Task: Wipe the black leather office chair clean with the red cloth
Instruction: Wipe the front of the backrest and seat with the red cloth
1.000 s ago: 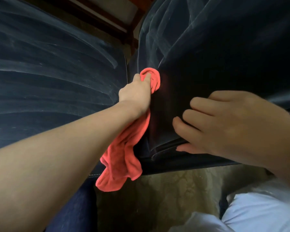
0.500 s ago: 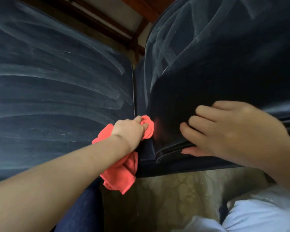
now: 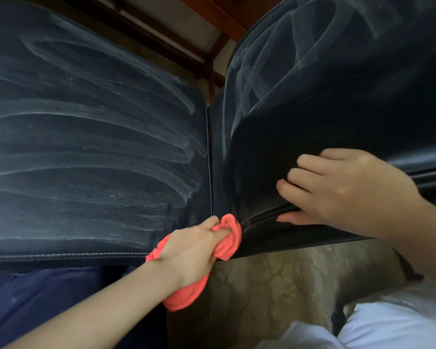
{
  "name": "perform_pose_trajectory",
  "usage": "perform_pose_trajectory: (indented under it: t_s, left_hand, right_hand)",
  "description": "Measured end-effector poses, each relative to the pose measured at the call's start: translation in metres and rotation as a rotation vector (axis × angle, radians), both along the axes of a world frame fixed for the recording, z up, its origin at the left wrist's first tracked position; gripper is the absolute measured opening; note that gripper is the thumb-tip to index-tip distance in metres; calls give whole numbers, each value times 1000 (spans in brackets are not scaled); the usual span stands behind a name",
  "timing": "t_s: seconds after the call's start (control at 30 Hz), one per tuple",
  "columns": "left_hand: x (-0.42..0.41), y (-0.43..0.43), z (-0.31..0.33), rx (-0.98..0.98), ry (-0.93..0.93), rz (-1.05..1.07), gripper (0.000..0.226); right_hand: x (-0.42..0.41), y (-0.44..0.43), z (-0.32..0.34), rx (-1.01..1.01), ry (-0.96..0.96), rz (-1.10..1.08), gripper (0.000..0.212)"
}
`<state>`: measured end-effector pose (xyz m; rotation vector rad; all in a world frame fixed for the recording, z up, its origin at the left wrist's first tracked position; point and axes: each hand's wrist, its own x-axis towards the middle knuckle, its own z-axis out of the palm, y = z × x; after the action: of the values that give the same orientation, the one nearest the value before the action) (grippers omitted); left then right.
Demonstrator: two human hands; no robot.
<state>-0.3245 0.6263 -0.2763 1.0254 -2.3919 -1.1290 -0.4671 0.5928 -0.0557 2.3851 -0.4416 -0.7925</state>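
Gripping red cloth (image 3: 228, 238), left hand (image 3: 189, 250) presses chair (image 3: 300, 122); right hand (image 3: 350, 190) steadies.

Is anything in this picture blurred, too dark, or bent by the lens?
Head view: the left hand gripping the red cloth looks slightly motion-blurred; the black leather chair is darkest, nearly without detail, beside the right hand; pale streaks elsewhere catch light; the wide lens seems to bend the seams.

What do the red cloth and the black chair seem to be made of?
Red cloth: soft fabric, perhaps microfibre, matte; it bunches into folds in the left hand. Black chair: leather or imitation, smooth, slight sheen; stitched seam, pale wipe streaks.
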Motion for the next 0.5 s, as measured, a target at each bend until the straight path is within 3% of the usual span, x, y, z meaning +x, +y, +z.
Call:
perform_pose_trajectory:
  t_s: [0.1,0.2,0.27,0.33,0.5]
  left_hand:
    - [12,-7,5,50,156,91,14]
    - [9,-34,15,70,302,291,8]
    - [-2,-60,23,105,364,434,16]
    - [-17,-86,30,139,428,547,8]
    - [-60,-125,43,57,295,557,46]
  right_hand:
    - [1,0,0,-2,10,-14,41]
    - [0,-1,0,19,9,-25,42]
    - [-1,-1,-2,17,22,-12,43]
    - [-1,-1,-1,-1,29,-13,42]
    - [2,0,-5,16,21,-108,32]
